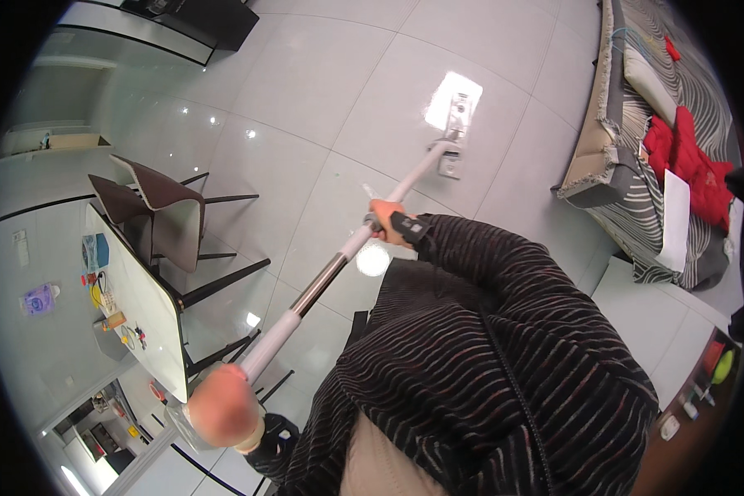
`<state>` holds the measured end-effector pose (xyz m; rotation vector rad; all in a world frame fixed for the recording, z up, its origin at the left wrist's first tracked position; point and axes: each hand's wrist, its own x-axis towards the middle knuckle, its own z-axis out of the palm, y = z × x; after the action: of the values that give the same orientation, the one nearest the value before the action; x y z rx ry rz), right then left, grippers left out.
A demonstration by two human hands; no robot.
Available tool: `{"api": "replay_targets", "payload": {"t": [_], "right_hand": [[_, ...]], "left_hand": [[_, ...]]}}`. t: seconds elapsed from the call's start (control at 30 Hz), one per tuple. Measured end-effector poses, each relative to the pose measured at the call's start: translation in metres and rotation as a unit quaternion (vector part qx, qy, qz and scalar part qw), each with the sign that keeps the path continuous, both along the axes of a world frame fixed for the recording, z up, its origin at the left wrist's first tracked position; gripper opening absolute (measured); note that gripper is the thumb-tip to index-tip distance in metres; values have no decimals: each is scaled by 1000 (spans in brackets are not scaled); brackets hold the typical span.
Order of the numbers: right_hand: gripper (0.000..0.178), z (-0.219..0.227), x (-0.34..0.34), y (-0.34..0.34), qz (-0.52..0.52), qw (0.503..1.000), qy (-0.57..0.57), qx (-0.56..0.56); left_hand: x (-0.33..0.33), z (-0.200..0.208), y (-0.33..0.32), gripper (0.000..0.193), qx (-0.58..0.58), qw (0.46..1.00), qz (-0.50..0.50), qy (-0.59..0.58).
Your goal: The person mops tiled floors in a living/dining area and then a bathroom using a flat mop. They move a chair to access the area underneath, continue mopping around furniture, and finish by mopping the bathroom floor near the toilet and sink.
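A flat mop (325, 283) with a white and silver pole slants across the view from lower left to upper right. Its long flat head (459, 120) lies on the shiny grey tiled floor (331, 91), over a bright light reflection. My right hand (386, 221) is closed around the pole's middle, with a black band at the wrist. At the top end of the pole, my left hand (226, 407) is wrapped round the grip; its fingers look blurred.
Left stand brown chairs (169, 207) and a white-topped table (153, 331) with small items on it. A sofa (595, 178) with a zebra-striped cover and red clothing (686, 161) is on the right. A black cabinet (211, 21) stands at the far left.
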<state>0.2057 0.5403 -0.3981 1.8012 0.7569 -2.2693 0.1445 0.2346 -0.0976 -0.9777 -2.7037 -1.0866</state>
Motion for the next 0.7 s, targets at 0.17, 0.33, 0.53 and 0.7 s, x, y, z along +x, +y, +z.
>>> {"api": "replay_targets", "payload": {"t": [0.17,0.33,0.53,0.7], "right_hand": [[34,1,-59,-31,111,991,60,-33],[20,-6,-86,-32,173,963,188,-81],[22,11,-61,-18,123,968,207,-76],[25,34,-33,-35,56,975,166,-133]], "left_hand": [[9,29,-24,12,100,992,-72,-9],[42,53,23,26,260,937,-151,-179],[42,70,51,27,161,892,-376,-191],[20,84,17,35,274,838,-432,-188]]}}
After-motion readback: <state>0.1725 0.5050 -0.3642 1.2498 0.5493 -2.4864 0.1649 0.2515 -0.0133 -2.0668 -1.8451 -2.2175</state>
